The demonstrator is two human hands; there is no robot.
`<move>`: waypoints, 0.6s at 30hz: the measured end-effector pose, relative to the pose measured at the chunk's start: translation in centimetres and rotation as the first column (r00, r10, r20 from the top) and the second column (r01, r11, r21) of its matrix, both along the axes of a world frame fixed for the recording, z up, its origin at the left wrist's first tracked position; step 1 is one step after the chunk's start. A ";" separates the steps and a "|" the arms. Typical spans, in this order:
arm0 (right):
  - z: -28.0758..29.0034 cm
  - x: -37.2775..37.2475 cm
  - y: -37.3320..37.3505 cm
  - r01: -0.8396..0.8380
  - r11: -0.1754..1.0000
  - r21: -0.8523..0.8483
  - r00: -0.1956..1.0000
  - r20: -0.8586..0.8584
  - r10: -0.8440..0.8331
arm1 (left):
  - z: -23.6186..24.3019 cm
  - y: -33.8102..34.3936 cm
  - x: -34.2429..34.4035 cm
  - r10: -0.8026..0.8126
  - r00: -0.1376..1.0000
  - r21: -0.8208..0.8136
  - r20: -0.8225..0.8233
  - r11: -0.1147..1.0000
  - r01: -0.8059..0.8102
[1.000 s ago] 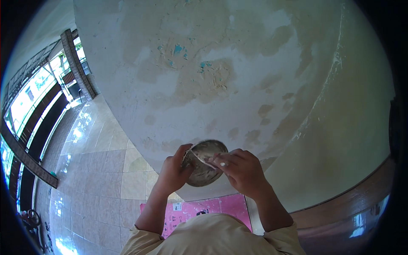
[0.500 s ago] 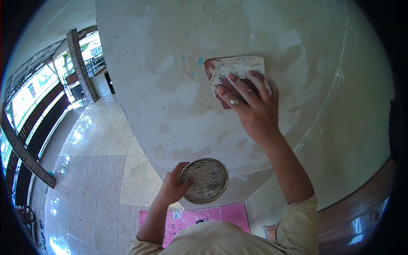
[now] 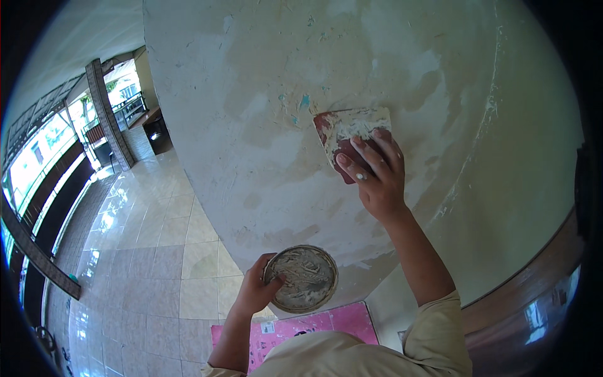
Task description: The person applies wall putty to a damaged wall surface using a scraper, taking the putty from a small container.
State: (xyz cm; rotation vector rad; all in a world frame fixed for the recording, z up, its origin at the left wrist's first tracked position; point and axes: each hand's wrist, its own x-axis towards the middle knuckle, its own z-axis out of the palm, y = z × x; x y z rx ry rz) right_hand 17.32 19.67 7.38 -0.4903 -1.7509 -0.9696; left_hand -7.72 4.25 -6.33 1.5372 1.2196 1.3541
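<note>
My right hand (image 3: 381, 173) presses a dark red flat putty scraper (image 3: 342, 147), smeared with whitish filler, against the patchy wall (image 3: 264, 163). Fingers lie over the scraper's face, and the thumb side is mostly hidden. Lower down, my left hand (image 3: 256, 286) grips the rim of a round shallow container (image 3: 304, 279) with grey-beige paste in it, the thumb hooked over the edge. Small turquoise spots (image 3: 305, 100) show through the wall just above the scraper's left corner.
A pink printed sheet or box (image 3: 339, 320) lies at the wall's foot. Tiled floor (image 3: 151, 283) stretches to the left, toward a pillar (image 3: 108, 116) and a railing. To the right, the wall meets another surface at a rough whitish seam (image 3: 480, 135); brown glossy furniture (image 3: 521, 320) stands lower right.
The view has shifted a little, so the wall's marks sit lower and further right. The scraper and right hand appear lower in the picture; both hands keep their holds.
</note>
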 end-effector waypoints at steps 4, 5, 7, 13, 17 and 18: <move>1.3 -1.3 0.1 0.059 0.998 -0.026 0.998 0.019 -0.058 | -0.4 0.3 -0.5 -0.042 0.999 -0.069 0.004 0.997 0.043; 0.6 -1.3 0.3 0.088 0.995 -0.057 0.996 0.022 -0.087 | -0.5 0.3 -0.6 -0.053 0.997 -0.074 0.054 0.996 0.057; -1.5 -0.7 0.6 0.091 0.995 -0.040 0.996 -0.006 -0.091 | -0.9 0.2 -0.9 -0.067 0.994 -0.068 0.082 0.995 0.072; -0.5 -2.0 -0.7 0.161 0.983 -0.091 0.980 -0.104 -0.170 | -4.4 0.2 -1.8 -0.170 0.911 -0.086 0.375 0.973 0.216; -3.1 -2.4 -2.2 0.150 0.982 -0.117 0.983 -0.092 -0.162 | -6.1 -1.3 -1.2 -0.164 0.816 -0.177 0.554 0.935 0.308; -3.6 -2.1 -2.8 0.148 0.982 -0.114 0.983 -0.095 -0.159 | -6.6 -1.5 -1.2 -0.150 0.792 -0.205 0.591 0.922 0.328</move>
